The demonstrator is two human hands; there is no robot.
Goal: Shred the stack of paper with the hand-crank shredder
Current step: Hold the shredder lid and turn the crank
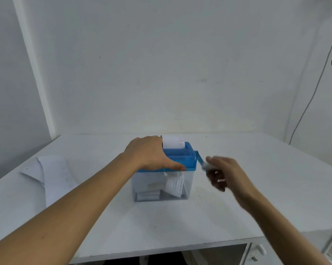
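Shredder (177,159) at middle of table (257,188): light plastic, likely slides or tips under cranking. Left hand (151,153) clamps blue top, thumb on front edge. Right hand (224,173), blurred, fingers curled round crank (200,161) knob. Sheet (172,142) in slot, thin and floppy. Paper stack (52,173) lies well left.

Right hand (226,175), at the shredder's 3 o'clock, was a motion smear, and the crank knob (206,166) it gripped was blurred too. Left hand (151,153) covered the 9 o'clock half of the blue lid (182,159), fingertips hidden. Print on the fed paper (173,142) was too small to read. Both forearms ran off the bottom edge.
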